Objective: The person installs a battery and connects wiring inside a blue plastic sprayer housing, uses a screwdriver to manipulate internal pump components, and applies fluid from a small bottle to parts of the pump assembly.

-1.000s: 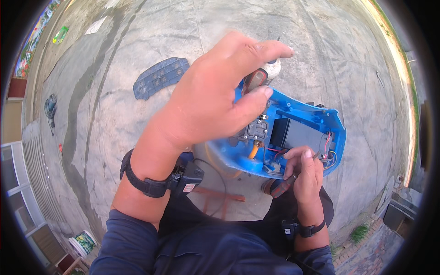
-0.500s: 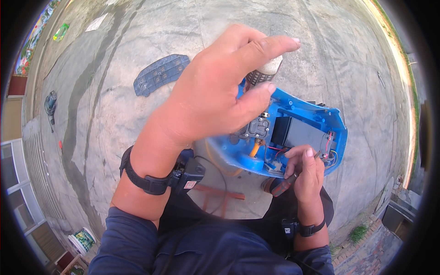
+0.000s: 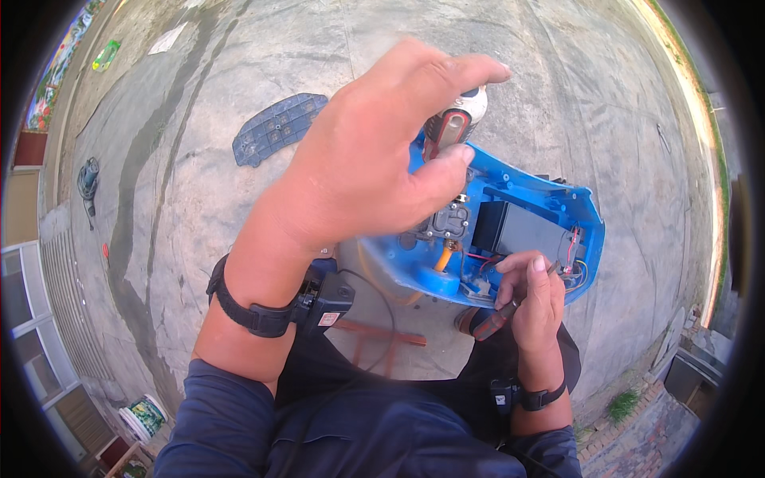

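Note:
Between the spread thumb and forefinger of my raised left hand [image 3: 382, 151] is a rounded thing [image 3: 464, 115] with a white top and dark, red and grey sides. My other left fingers and its lower part are hidden, and its kind is unclear. Just beyond my left hand, an upturned blue plastic housing [image 3: 594, 211] lies open. Inside it are a black box-shaped battery [image 3: 522, 231], a dark pump [image 3: 449, 221], a short orange tube [image 3: 443, 260] and thin wires. My right hand [image 3: 532, 299], at the housing's near edge, is closed on a screwdriver [image 3: 496, 320] with a red and black handle.
A dark, ribbed plastic cover [image 3: 279, 129] lies on the concrete floor [image 3: 590, 80] beyond my left forearm. A reddish-brown frame [image 3: 386, 334] stands between my legs, with a dark cable near it. Far left lies a dark tool [image 3: 88, 187]; a bucket [image 3: 145, 418] stands lower left.
The white-topped thing by my left hand has turned: its meshed side faced me before, and a red and grey strip does now. My left hand shifted slightly left; my right hand stayed still.

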Demonstrator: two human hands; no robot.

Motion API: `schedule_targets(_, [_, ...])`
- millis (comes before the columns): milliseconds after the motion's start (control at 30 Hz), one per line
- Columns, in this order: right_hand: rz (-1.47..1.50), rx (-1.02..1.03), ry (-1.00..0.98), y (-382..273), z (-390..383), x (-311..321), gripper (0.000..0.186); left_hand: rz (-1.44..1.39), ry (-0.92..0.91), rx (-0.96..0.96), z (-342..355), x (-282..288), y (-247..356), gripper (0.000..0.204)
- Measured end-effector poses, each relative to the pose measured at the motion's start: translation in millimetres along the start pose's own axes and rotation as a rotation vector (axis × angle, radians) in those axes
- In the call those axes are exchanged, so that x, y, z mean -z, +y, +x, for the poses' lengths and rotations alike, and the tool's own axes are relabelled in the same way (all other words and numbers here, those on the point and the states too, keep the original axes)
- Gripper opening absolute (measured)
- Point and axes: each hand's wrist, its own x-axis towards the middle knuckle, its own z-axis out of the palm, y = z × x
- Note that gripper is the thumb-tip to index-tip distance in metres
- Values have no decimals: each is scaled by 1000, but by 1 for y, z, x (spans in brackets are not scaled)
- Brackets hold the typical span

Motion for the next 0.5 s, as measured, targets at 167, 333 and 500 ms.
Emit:
schedule_targets(167, [-2, -24, 4, -3, -1, 0, 55, -232, -5, 57, -1, -4, -6, 55])
schedule_targets(333, [-18, -25, 3, -2, 0, 0, 55, 5, 0, -6, -1, 1, -7, 53])
schedule_targets(500, [10, -30, -4, -3, 0, -1, 55, 43, 7, -37, 0, 0, -3, 55])
